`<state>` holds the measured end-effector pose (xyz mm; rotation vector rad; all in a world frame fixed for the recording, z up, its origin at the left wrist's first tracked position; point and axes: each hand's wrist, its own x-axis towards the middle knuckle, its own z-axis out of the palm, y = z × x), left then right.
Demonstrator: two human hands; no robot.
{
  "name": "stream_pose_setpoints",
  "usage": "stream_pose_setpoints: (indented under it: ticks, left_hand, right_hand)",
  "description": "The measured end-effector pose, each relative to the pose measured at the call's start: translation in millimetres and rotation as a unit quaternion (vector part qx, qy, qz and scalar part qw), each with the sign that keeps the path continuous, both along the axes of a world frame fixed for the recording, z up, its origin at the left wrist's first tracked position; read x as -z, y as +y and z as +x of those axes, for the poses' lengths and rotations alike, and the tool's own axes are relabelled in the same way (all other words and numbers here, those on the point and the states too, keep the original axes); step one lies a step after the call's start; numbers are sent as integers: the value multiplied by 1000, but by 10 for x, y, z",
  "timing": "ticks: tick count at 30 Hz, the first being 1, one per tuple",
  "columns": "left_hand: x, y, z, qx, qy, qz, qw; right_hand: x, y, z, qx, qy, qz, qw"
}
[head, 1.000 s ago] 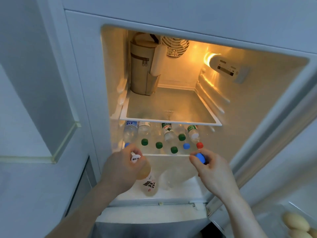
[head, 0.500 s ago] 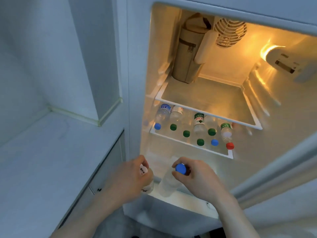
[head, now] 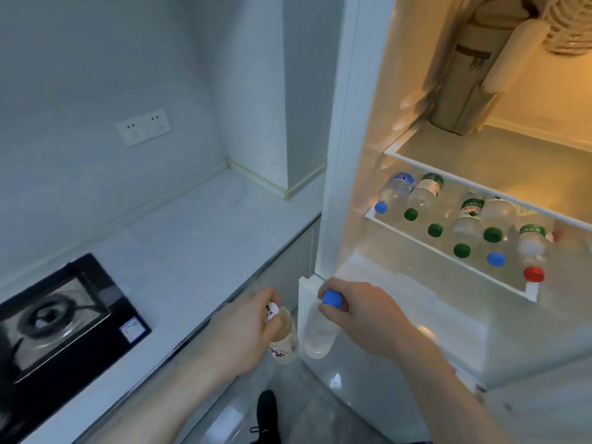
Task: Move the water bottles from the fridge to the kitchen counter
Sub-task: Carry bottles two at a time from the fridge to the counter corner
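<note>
The left hand (head: 246,328) covers the neck of the white-capped bottle (head: 285,339); its label print is too blurred to read. The black glass cooktop (head: 64,318) runs off the left edge. The beige zippered bag (head: 461,75) is cut off at the top.

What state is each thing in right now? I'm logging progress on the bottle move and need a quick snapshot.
Fridge: open, interior light on.
Left hand: grips the white-capped bottle near its neck, upright, out of the fridge.
Right hand: grips the blue-capped bottle at its cap, upright, out of the fridge.
Shelf bottles: lying on their sides, capped, not yet moved.
Kitchen counter: no bottles on it yet.
</note>
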<state>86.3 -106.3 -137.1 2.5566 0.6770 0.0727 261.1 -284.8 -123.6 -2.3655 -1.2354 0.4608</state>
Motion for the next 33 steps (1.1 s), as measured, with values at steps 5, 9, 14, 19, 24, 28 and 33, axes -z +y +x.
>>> stream_pose_setpoints:
  ticks: [5, 9, 14, 19, 24, 28, 33]
  left_hand:
    - [99, 24, -685, -76, -9, -1, 997]
    - [98, 114, -1179, -126, -14, -6, 992]
    - [77, 267, -1925, -202, -36, -5, 979]
    - [16, 406, -2769, -265, -49, -2, 963]
    - [-9, 564, -3653, -325, -68, -3, 943]
    - [-6, 639, -4354, -377, -74, -1, 923]
    - [-33, 555, -5200, -449, -64, -14, 891]
  right_hand:
    - [-12, 338, -412, -93, 18, -14, 995]
    - [-45, 639, -767, -159, 22, -14, 987]
    - [-66, 1122, -1355, -239, 4, 5, 971]
    - [-91, 1587, -2090, -293, 14, -4, 956]
    - [-126, 2017, -2942, -341, 13, -2, 940]
    - [-135, 2353, -3627, -388, 10, 8, 922]
    - [-151, 2695, -4518, -454, 9, 3, 891]
